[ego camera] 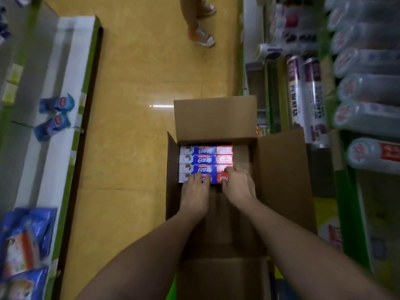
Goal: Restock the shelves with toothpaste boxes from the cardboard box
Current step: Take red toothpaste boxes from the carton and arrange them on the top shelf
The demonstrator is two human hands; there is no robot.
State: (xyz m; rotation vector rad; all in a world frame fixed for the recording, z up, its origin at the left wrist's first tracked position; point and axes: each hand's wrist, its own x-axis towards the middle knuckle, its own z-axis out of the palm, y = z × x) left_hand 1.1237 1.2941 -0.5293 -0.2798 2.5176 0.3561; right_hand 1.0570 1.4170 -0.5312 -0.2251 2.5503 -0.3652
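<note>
Toothpaste boxes: four long blue, white and red toothpaste boxes [206, 163] lie side by side, flat, in the far half of the open cardboard box [281, 180] on the floor.
Left hand: the left hand [194, 191] reaches into the carton, fingers curled down over the left part of the nearest toothpaste box.
Right hand: the right hand [238, 187] has its fingers bent over the red right end of that same box; how firm either hold is cannot be told.
Room inside: to the right of the row a strip of bare cardboard shows, and the near half of the carton shows brown bottom.
Flaps: the far flap [214, 118] stands upright, the right one lies folded outward, close to the right shelf [346, 191].
Surroundings: bottles [365, 115] fill the right shelf; the left shelf [71, 68] holds blue packets [54, 115].
Aisle: tan tiled floor [134, 83]; another person's legs [199, 24] stand at the far end.
</note>
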